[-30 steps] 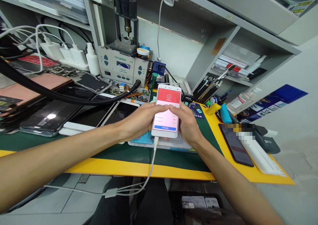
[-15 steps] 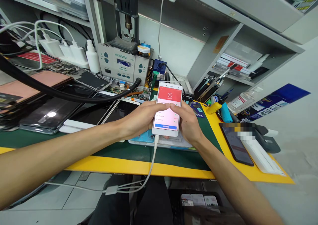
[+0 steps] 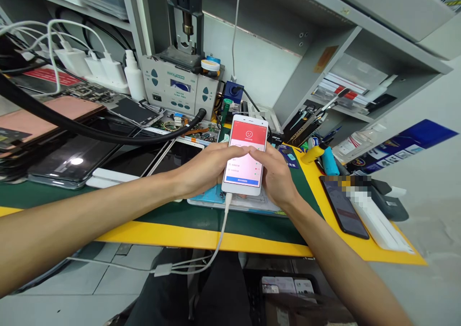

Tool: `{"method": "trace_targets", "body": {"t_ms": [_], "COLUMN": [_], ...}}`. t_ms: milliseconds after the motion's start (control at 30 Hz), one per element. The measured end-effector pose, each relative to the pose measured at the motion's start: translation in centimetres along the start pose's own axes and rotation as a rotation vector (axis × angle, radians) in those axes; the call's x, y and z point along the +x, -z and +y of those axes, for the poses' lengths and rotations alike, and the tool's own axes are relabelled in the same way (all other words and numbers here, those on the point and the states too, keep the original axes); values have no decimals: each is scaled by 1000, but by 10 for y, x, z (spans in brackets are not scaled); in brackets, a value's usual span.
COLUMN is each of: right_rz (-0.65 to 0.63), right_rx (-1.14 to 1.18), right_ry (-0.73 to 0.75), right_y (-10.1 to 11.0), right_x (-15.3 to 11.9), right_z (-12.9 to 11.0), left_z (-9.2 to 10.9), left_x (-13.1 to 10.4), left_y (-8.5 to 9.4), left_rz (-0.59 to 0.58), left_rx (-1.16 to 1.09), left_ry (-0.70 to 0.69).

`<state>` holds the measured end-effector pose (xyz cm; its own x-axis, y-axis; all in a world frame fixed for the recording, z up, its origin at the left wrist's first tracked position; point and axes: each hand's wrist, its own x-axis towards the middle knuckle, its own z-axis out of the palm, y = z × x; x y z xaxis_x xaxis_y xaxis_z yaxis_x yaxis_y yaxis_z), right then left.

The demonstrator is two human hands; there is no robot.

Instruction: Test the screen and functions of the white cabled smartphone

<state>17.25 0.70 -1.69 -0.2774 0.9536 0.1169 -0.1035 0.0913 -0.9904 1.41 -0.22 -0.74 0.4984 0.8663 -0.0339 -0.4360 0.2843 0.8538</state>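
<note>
A white smartphone is held upright between my two hands, over the front part of the bench. Its lit screen has a red band with a face icon on top, list lines below and a blue button at the bottom. My left hand is closed around its left edge, and my right hand around its right edge. Both thumbs lie over the middle of the screen, tips nearly touching. The other fingers are hidden behind the phone. A white charging cable is plugged into its lower end and hangs past the bench edge.
A grey hot-air station stands at the back, its thick black hose arching across the left. Several dismantled phones lie there. On the right are a dark phone, a yellow bottle and a tweezers rack.
The view has shifted slightly. Both hands still hold the phone in nearly the same pose, with the thumbs on the screen and the same page showing.
</note>
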Motion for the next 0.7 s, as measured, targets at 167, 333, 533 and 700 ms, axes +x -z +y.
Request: {"method": "trace_targets", "body": {"t_ms": [167,333,533,700], "right_rz": [-7,-9,-9,-18], "right_rx": [-3,7,12,23], "right_ry": [3,3,2,-1], "right_y": [-1,-1,-1,-1], "right_x": [0,-1,0,0], "right_z": [-1,-2,-1,-1], "left_z": [0,-1,-1,-3], "left_x": [1,1,1,1], "left_y": [0,0,2,3], "left_rz": [9,0,2,-24], "left_rx": [-14,-27,-32,-39], "left_ry": [-8,-8,3,-11]}}
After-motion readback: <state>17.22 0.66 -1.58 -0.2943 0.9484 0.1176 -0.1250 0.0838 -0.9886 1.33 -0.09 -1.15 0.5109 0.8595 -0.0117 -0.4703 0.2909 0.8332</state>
